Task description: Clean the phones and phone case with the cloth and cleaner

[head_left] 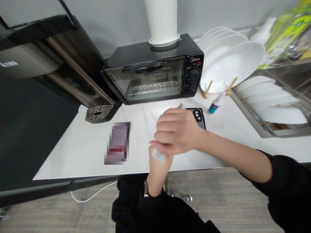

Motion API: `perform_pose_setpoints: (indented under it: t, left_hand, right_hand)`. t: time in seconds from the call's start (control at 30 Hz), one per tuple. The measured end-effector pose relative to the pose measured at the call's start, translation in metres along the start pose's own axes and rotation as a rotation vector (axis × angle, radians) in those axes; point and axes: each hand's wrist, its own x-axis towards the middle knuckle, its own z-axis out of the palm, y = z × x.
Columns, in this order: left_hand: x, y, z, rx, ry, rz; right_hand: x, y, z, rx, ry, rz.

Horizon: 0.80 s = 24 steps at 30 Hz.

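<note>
My right hand is closed over my left hand, with its fingers wrapped round a white tissue. The tissue lies against the back of my left hand, near the wrist. The fingers of my left hand are hidden beneath the right one. A watch is on my left wrist. Just behind the right hand, a black phone lies on the white counter, partly covered by that hand. A small spray bottle with a blue label stands to the right of the phone.
A pixelated phone-like object lies on the left of the counter. Behind stand a toaster oven bearing a white container, and a coffee machine. White plates in a rack and a dish drainer are at right.
</note>
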Motion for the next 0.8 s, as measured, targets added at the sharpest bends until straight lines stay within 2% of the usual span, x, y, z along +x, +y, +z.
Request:
perform_pose_setpoints:
  t: [0.13, 0.3, 0.4, 0.53, 0.6, 0.67, 0.73, 0.8]
  left_hand:
    - [0.007, 0.013, -0.008, 0.062, 0.032, -0.003]
    - [0.009, 0.017, -0.016, -0.163, 0.087, -0.13]
    - [0.009, 0.015, -0.017, -0.231, 0.069, -0.197]
    - [0.009, 0.016, -0.018, -0.242, 0.053, -0.244]
    - [0.008, 0.016, -0.017, -0.248, 0.063, -0.247]
    - [0.008, 0.014, -0.017, -0.224, 0.071, -0.231]
    - [0.008, 0.011, -0.016, -0.119, 0.081, -0.181]
    - [0.009, 0.007, -0.015, 0.011, 0.078, -0.115]
  right_hand:
    - [-0.007, 0.011, 0.005, 0.08, 0.177, 0.225]
    - [-0.024, 0.022, 0.019, 0.287, 0.362, 0.552]
    - [-0.035, 0.031, 0.029, 0.358, 0.345, 0.704]
    - [-0.045, 0.047, 0.039, 0.31, 0.218, 0.813]
    - [-0.048, 0.048, 0.042, 0.234, 0.135, 0.813]
    - [-0.05, 0.038, 0.046, 0.175, 0.059, 0.736]
    - [-0.049, 0.018, 0.051, 0.162, -0.03, 0.569]
    - [-0.047, -0.005, 0.054, 0.2, -0.139, 0.331]
